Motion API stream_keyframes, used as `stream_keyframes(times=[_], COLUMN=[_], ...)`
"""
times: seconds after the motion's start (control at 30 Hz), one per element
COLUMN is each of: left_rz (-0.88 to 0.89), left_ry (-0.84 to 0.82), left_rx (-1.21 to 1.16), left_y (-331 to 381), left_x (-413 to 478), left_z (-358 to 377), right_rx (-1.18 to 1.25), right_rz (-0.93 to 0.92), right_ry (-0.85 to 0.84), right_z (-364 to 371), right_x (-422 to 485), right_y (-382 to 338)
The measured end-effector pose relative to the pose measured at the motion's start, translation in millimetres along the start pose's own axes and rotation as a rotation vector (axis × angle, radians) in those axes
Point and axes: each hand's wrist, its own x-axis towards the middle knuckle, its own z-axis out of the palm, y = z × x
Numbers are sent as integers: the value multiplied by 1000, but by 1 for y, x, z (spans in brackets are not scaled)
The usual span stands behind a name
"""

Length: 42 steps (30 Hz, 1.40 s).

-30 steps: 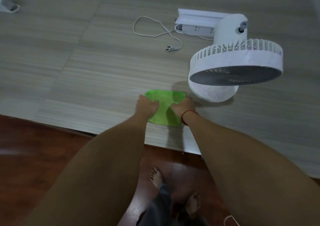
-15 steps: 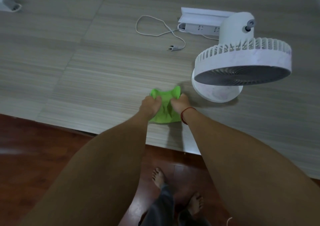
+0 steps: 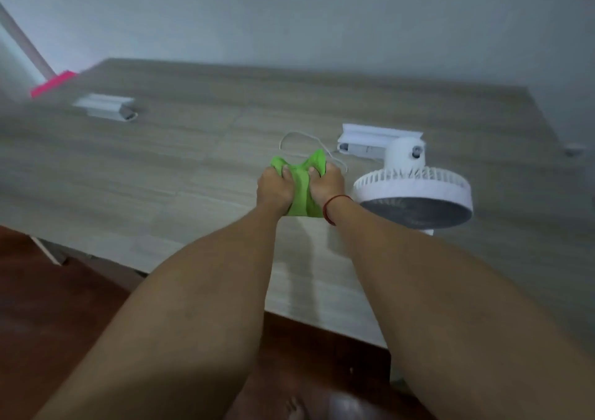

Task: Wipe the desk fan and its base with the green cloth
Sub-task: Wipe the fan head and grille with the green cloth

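Both hands fisted on green cloth (image 3: 301, 191): left hand (image 3: 273, 188), right hand (image 3: 325, 184), cloth bunched btwn them, lifted off desk (image 3: 161, 162). Soft, light, limp, so wad into one palm. Desk fan (image 3: 413, 194) just right of right hand; light plastic, likely tippy. Brace housing, not grille.

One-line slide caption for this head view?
Both hands, left hand and right hand, bunch the green cloth beside the white desk fan.
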Motion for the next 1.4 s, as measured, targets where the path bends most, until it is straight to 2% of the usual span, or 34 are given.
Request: stream_keyframes(times=[0.17, 0.33, 0.67, 0.83, 1.07, 1.27, 1.33, 1.4], left_rz=[91, 196, 319, 361, 352, 339, 295, 259], left_ry=[53, 66, -81, -167, -150, 75, 16, -114], left_rx=[14, -18, -55, -2, 67, 168, 257, 345], left_y=[66, 113, 150, 157, 167, 152, 140, 130], left_x=[-17, -44, -124, -148, -154, -139, -128, -120], left_z=[-19, -11, 58, 85, 103, 98, 97, 98], right_rx=[34, 63, -46, -63, -27, 39, 39, 51], right_rz=[-100, -139, -57, 5, 36, 205, 237, 250], right_ry=[77, 148, 315, 372, 387, 246, 238, 258], right_z=[-53, -106, -208, -242, -259, -248, -241, -235], right_x=[-8, -19, -44, -54, -42, -38, -37, -36], right_y=[-44, -53, 3, 35, 47, 70, 77, 79])
